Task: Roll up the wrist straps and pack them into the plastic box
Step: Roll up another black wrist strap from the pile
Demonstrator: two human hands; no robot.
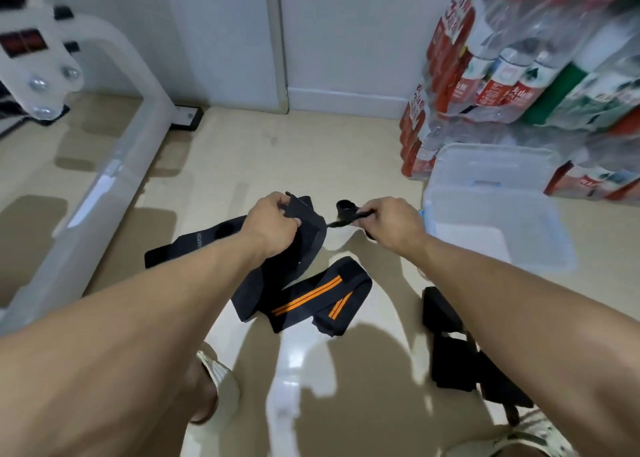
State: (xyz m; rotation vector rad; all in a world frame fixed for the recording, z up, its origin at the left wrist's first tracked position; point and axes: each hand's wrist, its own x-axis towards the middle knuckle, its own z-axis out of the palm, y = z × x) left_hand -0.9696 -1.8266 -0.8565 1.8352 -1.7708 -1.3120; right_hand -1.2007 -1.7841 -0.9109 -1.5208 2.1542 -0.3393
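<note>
Gripping wrist strap [308,235] — left hand [273,226] fingers curled round band; right hand [391,224] pinching loop end.

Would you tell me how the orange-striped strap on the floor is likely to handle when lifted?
Probably floppy: the orange-striped strap lies folded over itself on the floor. Likely light, as thin flat fabric. It should neither roll nor tip, but loose ends may dangle.

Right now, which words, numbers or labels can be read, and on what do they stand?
"ERS": partial white letters on the dark wrist strap under the left forearm; the rest is hidden.
"3": large digit on the red bottle-pack wrap.
Bottle labels: red-and-white print, too blurred to read.
</note>
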